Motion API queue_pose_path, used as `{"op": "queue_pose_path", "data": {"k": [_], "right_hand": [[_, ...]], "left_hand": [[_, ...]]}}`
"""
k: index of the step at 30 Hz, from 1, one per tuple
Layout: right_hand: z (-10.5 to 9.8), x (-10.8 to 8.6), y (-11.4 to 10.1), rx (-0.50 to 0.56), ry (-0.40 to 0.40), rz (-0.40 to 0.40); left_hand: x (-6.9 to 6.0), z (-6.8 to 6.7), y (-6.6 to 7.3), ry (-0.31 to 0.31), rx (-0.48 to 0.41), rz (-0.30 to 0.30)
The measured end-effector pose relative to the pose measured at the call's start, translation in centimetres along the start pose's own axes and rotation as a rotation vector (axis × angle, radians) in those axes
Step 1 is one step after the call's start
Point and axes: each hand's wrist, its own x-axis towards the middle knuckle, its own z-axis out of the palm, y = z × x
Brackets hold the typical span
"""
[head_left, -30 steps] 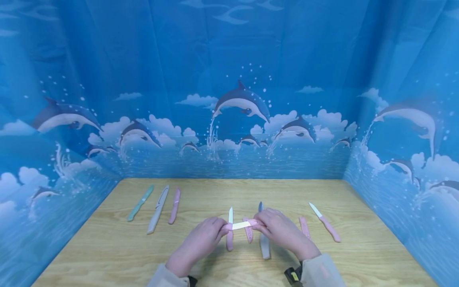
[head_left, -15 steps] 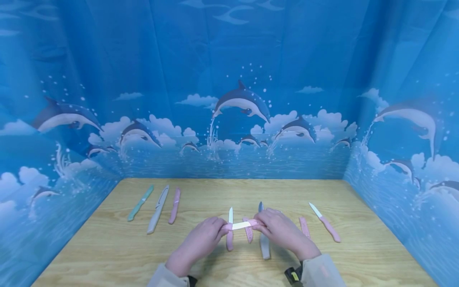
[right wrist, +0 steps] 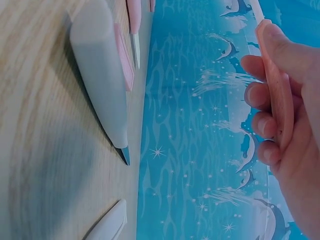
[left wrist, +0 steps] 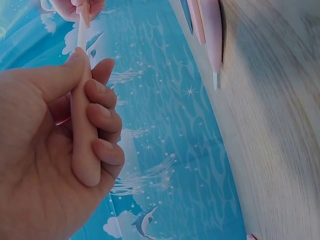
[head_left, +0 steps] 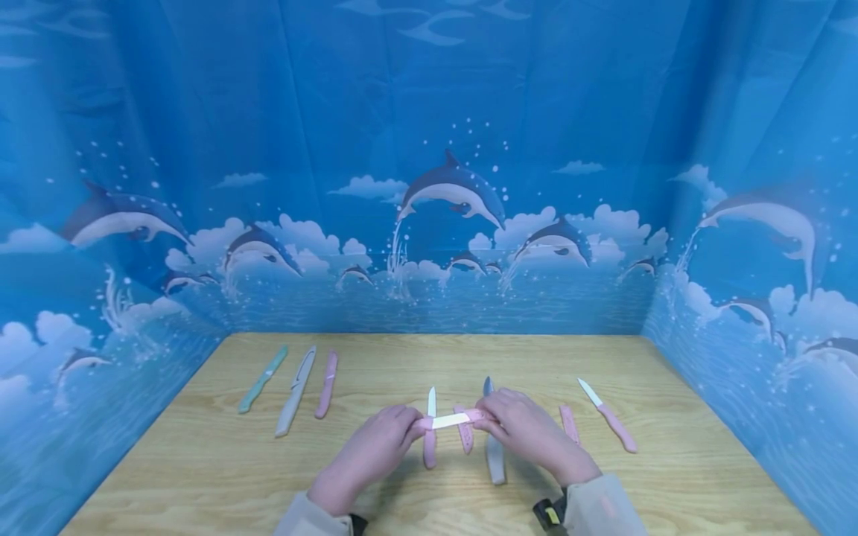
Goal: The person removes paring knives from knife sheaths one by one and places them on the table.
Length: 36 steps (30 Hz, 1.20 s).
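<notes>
In the head view my left hand (head_left: 375,450) grips the handle of a small pink knife (head_left: 449,421), held level above the table. Its fingers curl round the pink handle (left wrist: 86,135) in the left wrist view. My right hand (head_left: 532,432) holds a pink blade sheath (right wrist: 278,90), fingers wrapped along its length. A bright stretch of blade shows between handle and sheath; the tip end is hidden at the sheath. Below the hands lie another pink knife (head_left: 430,450) with bare blade, a loose pink sheath (head_left: 465,439) and a grey-handled knife (head_left: 495,461) with a dark blade.
At the left of the wooden table (head_left: 201,461) lie a green knife (head_left: 258,387), a grey knife (head_left: 293,402) and a pink knife (head_left: 326,387), all sheathed. To the right are a pink sheath (head_left: 568,424) and an unsheathed pink knife (head_left: 617,428). A dolphin-print curtain (head_left: 429,298) surrounds the table.
My left hand has shifted very slightly left with the knife, so a touch more blade shows. The right hand and the things on the table look the same.
</notes>
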Motion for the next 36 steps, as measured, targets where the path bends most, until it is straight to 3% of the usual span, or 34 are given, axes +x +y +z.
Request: {"op": "queue_pose_path", "data": {"k": [9, 24, 29, 36], "right_hand": [[0.1, -0.2, 0.1, -0.02, 0.04, -0.021], [0.1, -0.3, 0.4, 0.001, -0.012, 0.047], [-0.1, -0.4, 0.6, 0.006, 0.005, 0.094], [-0.4, -0.3, 0.8, -0.021, 0.023, 0.108]], "left_hand": [[0.0, 0.0, 0.0, -0.004, -0.012, -0.014], [0.2, 0.1, -0.4, -0.004, 0.007, -0.029], [0.2, -0.1, -0.6, -0.003, -0.049, -0.073], [0.5, -0.5, -1.2, 0.055, -0.09, -0.121]]}}
